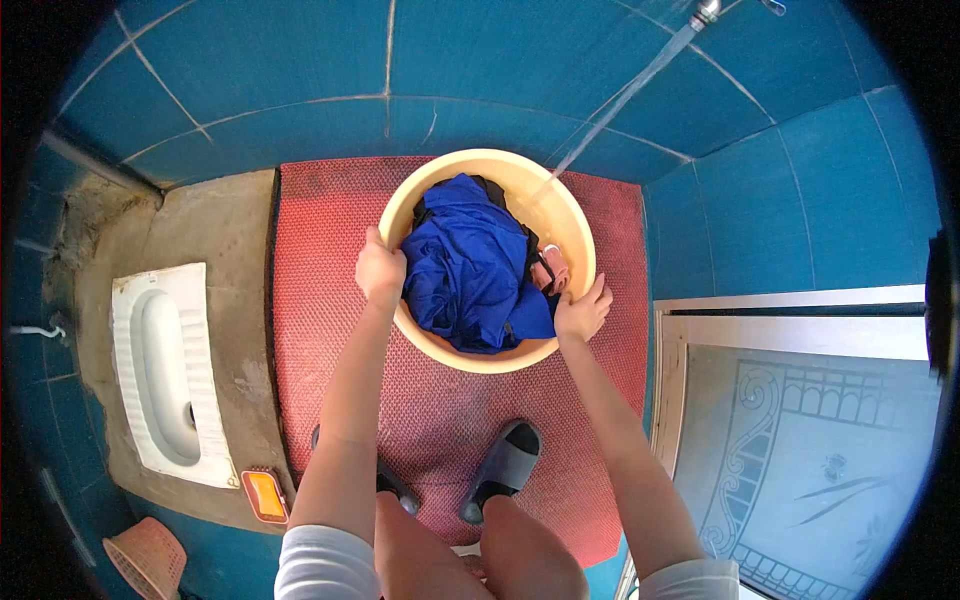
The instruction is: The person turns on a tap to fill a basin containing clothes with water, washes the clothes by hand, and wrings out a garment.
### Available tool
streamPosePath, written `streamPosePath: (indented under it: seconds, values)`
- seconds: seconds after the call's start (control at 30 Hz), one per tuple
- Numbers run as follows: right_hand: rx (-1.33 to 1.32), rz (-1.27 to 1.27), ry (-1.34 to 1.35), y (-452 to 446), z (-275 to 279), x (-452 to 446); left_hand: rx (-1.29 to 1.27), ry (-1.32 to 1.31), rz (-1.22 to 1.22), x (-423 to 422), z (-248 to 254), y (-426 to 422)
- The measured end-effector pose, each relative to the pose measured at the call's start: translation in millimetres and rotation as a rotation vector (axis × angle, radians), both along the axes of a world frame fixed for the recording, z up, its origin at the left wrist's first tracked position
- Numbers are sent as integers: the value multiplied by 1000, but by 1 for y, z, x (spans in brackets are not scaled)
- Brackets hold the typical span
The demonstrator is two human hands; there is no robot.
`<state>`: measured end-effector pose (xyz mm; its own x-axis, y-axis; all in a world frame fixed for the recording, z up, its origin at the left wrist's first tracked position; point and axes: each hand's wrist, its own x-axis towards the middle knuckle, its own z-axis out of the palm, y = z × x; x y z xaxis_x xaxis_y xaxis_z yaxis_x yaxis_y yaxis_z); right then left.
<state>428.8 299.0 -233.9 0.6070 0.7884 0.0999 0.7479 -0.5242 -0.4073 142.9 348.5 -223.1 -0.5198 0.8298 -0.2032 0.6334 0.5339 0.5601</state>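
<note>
A round cream-yellow basin (487, 362) stands on a red mat, with a heap of bright blue cloth (465, 260) inside it. Black fabric and a small pink item (551, 268) show at the heap's right side. My left hand (381, 266) is closed round the basin's left rim. On the opposite side, my right hand (585, 309) grips the right rim, fingers over its outer side. From a metal tap (705, 14) at the top, a stream of water (625, 98) runs down into the basin's upper right part.
The red textured mat (420, 400) lies under my slippers (505, 465). To the left, a white squat toilet (165, 360) is set in a concrete step (235, 230). An orange dish (264, 496) and a pink basket (147, 553) are lower left. A frosted door (810, 450) stands right.
</note>
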Motion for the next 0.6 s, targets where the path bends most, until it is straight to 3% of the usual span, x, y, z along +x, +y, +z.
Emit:
streamPosePath:
  seconds: [0.03,0.17,0.23,0.3,0.37,0.4,0.47,0.5,0.57,0.6]
  values:
    - [30,50,-190,0,-4,0,9,7,-1,-1,0,1]
    - [199,345,-319,5,-7,11,14,4,9,0,2,0]
    - [187,713,-270,10,12,2,50,4,-15,0,-2,-1]
    - [316,800,163,35,-2,2,7,14,-15,-1,0,-1]
    - [244,860,61,78,-63,31,43,-3,-17,0,0,-3]
    - [244,861,63,93,-53,22,16,-11,-15,0,2,-2]
    - [-91,612,55,113,-27,4,13,-3,-13,1,4,-3]
    - [-89,612,61,120,-15,-4,11,3,-9,1,5,-2]
    - [-744,744,-201,127,3,-17,9,-13,4,0,0,-1]
    - [-734,787,-234,126,5,-21,5,-16,3,0,-2,0]
